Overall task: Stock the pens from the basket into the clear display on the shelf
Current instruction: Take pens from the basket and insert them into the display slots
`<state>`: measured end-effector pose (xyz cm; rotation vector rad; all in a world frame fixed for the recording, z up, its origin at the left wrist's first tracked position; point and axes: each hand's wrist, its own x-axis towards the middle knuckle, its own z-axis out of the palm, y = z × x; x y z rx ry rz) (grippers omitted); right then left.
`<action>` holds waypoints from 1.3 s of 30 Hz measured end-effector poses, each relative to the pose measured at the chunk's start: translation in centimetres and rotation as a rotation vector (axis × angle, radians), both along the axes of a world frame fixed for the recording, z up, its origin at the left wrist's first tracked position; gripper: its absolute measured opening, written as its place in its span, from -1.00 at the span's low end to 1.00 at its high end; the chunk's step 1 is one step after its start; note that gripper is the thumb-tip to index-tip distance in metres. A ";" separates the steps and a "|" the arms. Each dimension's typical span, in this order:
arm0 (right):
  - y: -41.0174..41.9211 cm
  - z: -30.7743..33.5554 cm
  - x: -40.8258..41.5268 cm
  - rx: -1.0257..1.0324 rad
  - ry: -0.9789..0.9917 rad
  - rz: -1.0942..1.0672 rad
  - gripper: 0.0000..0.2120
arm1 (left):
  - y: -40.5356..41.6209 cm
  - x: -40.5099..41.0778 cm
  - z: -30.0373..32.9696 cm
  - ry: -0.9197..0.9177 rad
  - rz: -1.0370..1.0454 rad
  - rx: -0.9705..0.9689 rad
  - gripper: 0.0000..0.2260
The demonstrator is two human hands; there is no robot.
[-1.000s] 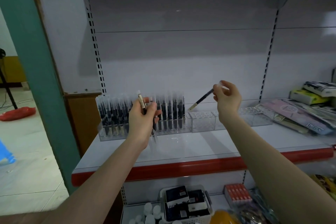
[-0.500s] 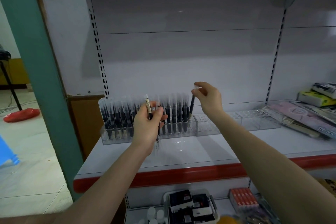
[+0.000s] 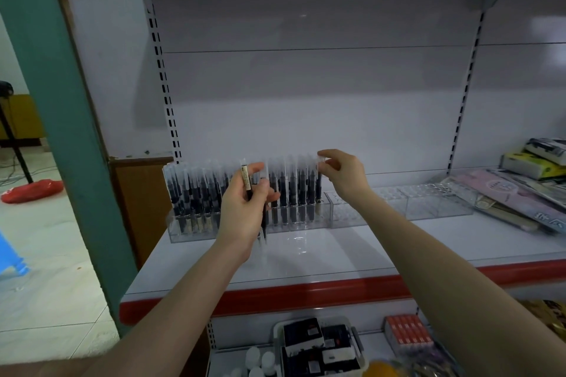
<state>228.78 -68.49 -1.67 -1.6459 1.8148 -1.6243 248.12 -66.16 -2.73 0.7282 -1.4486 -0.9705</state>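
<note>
A clear display [image 3: 196, 231] on the white shelf [image 3: 337, 257] is packed with several upright black pens. My left hand [image 3: 245, 208] grips a small bunch of pens [image 3: 246, 184] in front of the display, one standing above my fingers. At the right end of the filled rows, my right hand [image 3: 344, 174] pinches the clear cap of a pen [image 3: 319, 180] that stands upright in a slot. To the right, empty clear display sections [image 3: 428, 203] continue along the shelf. The basket [image 3: 356, 343] sits on the lower shelf, holding dark boxes.
Flat packets [image 3: 514, 202] and boxes [image 3: 533, 159] lie at the shelf's right end. A green post [image 3: 58, 107] stands at the left, with a wooden cabinet [image 3: 141, 193] behind it. On the lower shelf are white bottles [image 3: 260, 360] and a red pack [image 3: 409, 333].
My right hand carried a pen leftward from mid-air, turned it upright and lowered it into the slot at the right end of the filled rows. My left hand stayed put.
</note>
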 end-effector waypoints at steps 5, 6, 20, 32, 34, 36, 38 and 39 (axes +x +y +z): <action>0.8 -0.5 0.3 0.020 -0.044 -0.033 -0.53 | -0.3 0.2 0.1 0.028 0.025 0.019 -0.84; 1.1 -0.7 0.5 -0.010 -0.079 -0.059 -0.54 | -0.3 0.4 0.1 0.050 0.027 0.031 -0.85; 6.1 -3.2 2.3 0.098 -1.034 0.409 -0.95 | 0.7 -0.5 -0.5 0.224 -0.028 0.160 -0.86; 6.2 -1.2 -1.2 -0.307 -1.307 -0.008 -0.93 | 1.2 0.3 0.5 0.150 0.078 0.046 -0.86; 6.2 -0.8 -1.4 -0.350 -1.211 -0.100 -0.93 | 1.3 0.3 0.7 0.134 0.079 0.037 -0.84; 6.0 -0.3 -1.4 -0.378 -1.087 -0.154 -0.92 | 1.3 0.2 0.7 0.114 0.064 0.031 -0.86; 5.7 -0.1 -1.2 -0.372 -0.949 -0.164 -0.95 | 1.2 0.2 0.6 0.112 0.054 0.024 -0.89; 5.6 0.0 -1.1 -0.366 -0.880 -0.161 -0.96 | 1.2 0.2 0.6 0.104 0.059 0.016 -0.89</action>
